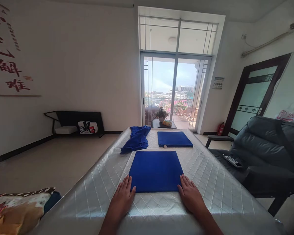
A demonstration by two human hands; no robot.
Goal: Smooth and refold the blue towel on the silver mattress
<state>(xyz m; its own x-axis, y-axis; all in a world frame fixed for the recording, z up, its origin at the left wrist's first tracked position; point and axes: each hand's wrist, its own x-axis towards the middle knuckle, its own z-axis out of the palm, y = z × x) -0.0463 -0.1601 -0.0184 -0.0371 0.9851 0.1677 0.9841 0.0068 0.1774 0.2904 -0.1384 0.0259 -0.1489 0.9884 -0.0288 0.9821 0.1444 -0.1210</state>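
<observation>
A blue cloth [156, 171], folded into a flat, neat rectangle, lies in front of me on the silver quilted cover [201, 169]. At its left edge rests my left hand [124, 193], palm down with fingers stretched out and the thumb at the near corner. My right hand [189, 192] lies flat at the right edge in the same way, its thumb touching the cloth. Neither hand grips anything. Beyond sits a second folded blue cloth [175, 139] with a small white tag on its near edge. To its left is a crumpled blue cloth [136, 138].
A dark padded armchair [267, 153] holding a small device [233, 161] stands at the right. Past the far edge is a small table with a potted plant [161, 113]. Patterned fabric [22, 212] is piled at the lower left. A black rack [78, 119] stands by the wall.
</observation>
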